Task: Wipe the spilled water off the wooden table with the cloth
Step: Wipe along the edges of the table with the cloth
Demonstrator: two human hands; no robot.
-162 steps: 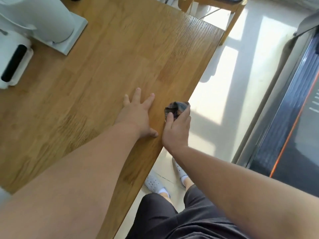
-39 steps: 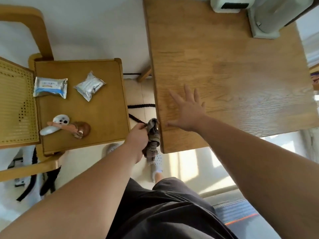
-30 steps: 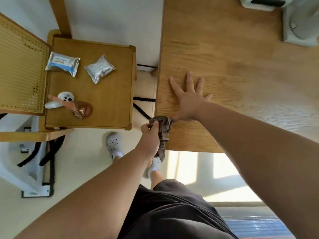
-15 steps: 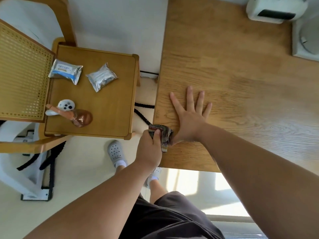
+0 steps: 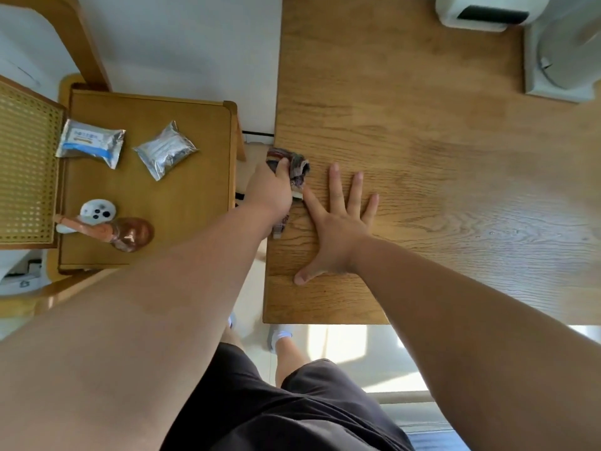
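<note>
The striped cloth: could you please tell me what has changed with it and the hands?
The bunched striped cloth passed from the right hand to the left hand. In the last second the left hand brought it from hanging off the wooden table's near left corner onto the top, then slid it away along the left edge. The right hand stays flat, fingers spread.

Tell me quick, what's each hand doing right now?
Left hand: closed, gripping the cloth at the edge of the wooden table.
Right hand: open, flat on the table.
</note>
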